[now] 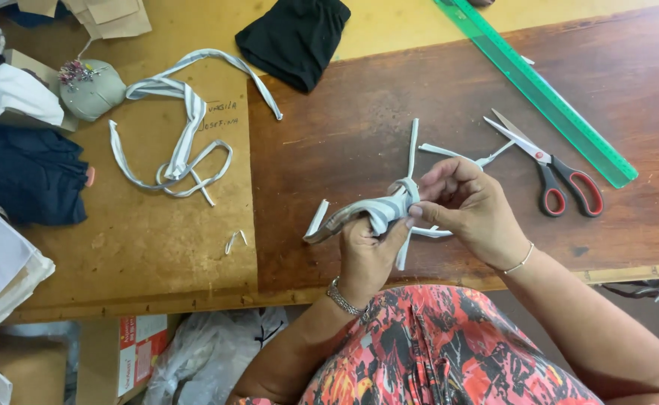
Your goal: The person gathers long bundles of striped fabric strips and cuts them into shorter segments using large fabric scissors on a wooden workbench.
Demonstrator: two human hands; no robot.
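Left hand (365, 251): closed from below around a folded piece of grey-and-white striped fabric (371, 211), thumb pressed up against the cloth, wrist wearing a metal bracelet. The fabric lies roughly level above the dark wooden table (344, 150), its left end tapering to a point just beside a small white offcut (317, 217). Right hand (468, 206): fingers curled in a pinch on the right end of the same fabric, where narrow striped strips stick up and out; a thin bangle sits on this wrist. Both hands grasp the cloth, neither one spread flat. Loose white strips (449, 153) lie on the table just behind the right hand. Red-handled scissors (551, 169), blades parted, rest to the right of the hands, apart from them; a green transparent ruler (539, 90) lies diagonally beyond the scissors. On the lighter board to the left: a tangle of striped fabric strips (183, 127), a grey pincushion (89, 90) stuck with pins, and dark blue cloth (26, 172). A black folded cloth (296, 37) sits at the far edge
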